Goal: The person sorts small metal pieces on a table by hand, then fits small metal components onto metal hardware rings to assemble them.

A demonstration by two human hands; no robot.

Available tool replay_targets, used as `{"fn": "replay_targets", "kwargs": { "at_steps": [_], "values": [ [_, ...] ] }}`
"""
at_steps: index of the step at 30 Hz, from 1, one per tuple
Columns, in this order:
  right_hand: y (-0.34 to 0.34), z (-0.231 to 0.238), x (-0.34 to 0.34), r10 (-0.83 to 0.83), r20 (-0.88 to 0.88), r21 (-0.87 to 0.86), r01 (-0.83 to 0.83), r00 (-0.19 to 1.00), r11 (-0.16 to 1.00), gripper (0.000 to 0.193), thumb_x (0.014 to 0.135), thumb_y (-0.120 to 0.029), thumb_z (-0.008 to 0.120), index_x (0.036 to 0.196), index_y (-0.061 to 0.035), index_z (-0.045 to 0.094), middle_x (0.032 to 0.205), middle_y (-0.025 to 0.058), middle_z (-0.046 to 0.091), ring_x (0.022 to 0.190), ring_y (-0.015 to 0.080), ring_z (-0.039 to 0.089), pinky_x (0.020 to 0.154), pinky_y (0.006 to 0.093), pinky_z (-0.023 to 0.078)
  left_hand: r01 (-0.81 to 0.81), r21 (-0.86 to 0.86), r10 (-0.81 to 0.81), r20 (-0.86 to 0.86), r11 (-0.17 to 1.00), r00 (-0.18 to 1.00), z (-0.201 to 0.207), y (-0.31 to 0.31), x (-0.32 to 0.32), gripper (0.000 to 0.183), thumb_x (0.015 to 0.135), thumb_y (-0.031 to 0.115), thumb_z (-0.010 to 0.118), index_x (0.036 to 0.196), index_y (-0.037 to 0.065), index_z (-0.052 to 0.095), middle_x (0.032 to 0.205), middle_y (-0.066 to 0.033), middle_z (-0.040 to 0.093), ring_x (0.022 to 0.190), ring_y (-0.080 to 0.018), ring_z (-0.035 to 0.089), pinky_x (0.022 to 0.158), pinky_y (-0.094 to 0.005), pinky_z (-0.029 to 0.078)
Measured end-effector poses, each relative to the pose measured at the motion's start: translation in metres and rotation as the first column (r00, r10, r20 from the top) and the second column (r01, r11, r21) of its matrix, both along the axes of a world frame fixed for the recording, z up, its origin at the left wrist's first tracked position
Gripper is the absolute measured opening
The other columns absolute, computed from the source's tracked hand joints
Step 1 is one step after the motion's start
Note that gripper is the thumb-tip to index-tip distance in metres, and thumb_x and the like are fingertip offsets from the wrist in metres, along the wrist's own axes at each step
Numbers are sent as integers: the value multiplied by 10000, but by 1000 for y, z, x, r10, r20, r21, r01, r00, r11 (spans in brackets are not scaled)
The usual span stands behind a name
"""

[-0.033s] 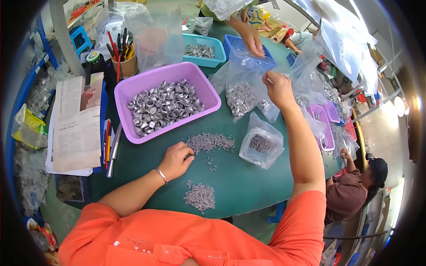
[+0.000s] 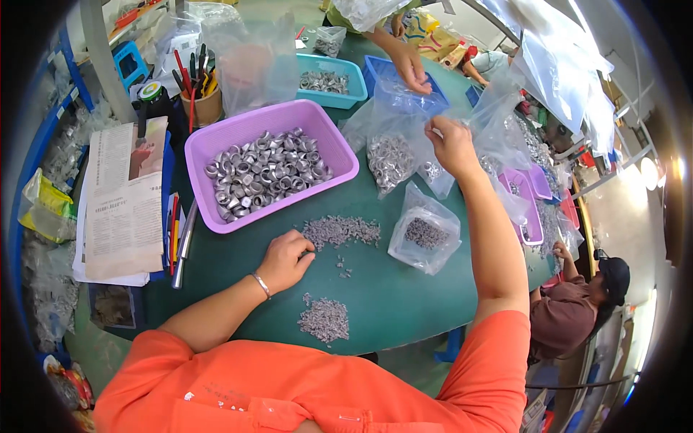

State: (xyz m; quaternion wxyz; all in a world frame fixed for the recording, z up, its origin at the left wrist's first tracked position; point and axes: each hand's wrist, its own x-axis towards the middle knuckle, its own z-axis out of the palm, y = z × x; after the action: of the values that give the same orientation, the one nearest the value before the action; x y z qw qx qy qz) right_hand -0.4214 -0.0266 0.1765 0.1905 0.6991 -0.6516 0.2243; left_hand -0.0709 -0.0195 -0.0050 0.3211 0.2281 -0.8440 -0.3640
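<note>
My left hand point(image 2: 284, 261), with a bangle at its wrist, rests on the green table with its fingers curled in. Whether anything lies in them is hidden. Just beyond its fingertips is a spread pile of tiny grey pieces point(image 2: 341, 231), and a second pile of grey pieces point(image 2: 325, 320) lies nearer me. My right hand point(image 2: 452, 144) is raised at the far side, fingers pinched together beside a clear plastic bag point(image 2: 435, 180) with metal rings; what they grip is too small to tell. Below it stands an open clear bag point(image 2: 424, 238) with dark grey pieces.
A purple basket point(image 2: 339, 137) full of metal rings stands at left, beside a newspaper point(image 2: 126, 209) and pens. Behind are a turquoise tray point(image 2: 355, 81) and a blue tray point(image 2: 375, 65). A co-worker's hand point(image 2: 411, 71) hangs over the bags. Another person point(image 2: 570, 314) sits at right.
</note>
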Motion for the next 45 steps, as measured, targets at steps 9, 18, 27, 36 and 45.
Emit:
{"fn": "replay_targets", "kwargs": {
  "at_steps": [9, 18, 27, 36, 45],
  "values": [
    [-36, 13, -28, -27, 452, -313, 187, 891, 931, 140, 844, -111, 608, 927, -4, 645, 829, 151, 664, 737, 234, 643, 687, 343, 501, -23, 28, 21, 68, 999, 997, 0, 6, 4, 95, 764, 111, 667, 840, 65, 634, 847, -83, 569, 826, -295, 567, 736, -401, 434],
    [-43, 3, -98, -252, 749, -336, 678, 613, 654, 189, 795, -104, 542, 925, 7, 624, 885, 178, 656, 829, 300, 635, 765, 382, 489, -10, 50, 8, 35, 999, 999, 8, 2, 2, 77, 761, 73, 666, 822, 38, 635, 815, -86, 574, 734, -252, 585, 660, -352, 457],
    [39, -38, -109, -474, 404, 249, 405, 782, 880, 359, 838, -352, 632, 986, -28, 674, 898, 142, 694, 876, 248, 658, 797, 353, 492, -2, -5, 2, 30, 1000, 1000, 6, 3, 4, 47, 782, 60, 639, 803, 21, 626, 795, -106, 567, 690, -264, 569, 653, -358, 456],
    [121, -39, 121, 224, 292, -79, -210, 930, 975, 132, 743, 37, 647, 866, -7, 626, 839, 92, 621, 729, 216, 607, 653, 299, 485, 5, 63, -7, 23, 998, 1000, 3, -5, 6, 114, 831, -7, 556, 933, 9, 605, 903, -118, 588, 829, -273, 582, 733, -338, 474],
    [156, -155, 193, -114, 562, 218, -13, 819, 976, 97, 761, -8, 655, 848, -22, 614, 826, 114, 574, 794, 309, 574, 702, 378, 475, -8, -202, 37, 137, 979, 990, 1, 13, 17, 220, 759, 13, 671, 967, 31, 603, 887, -95, 564, 787, -231, 593, 708, -355, 486]
  ]
}}
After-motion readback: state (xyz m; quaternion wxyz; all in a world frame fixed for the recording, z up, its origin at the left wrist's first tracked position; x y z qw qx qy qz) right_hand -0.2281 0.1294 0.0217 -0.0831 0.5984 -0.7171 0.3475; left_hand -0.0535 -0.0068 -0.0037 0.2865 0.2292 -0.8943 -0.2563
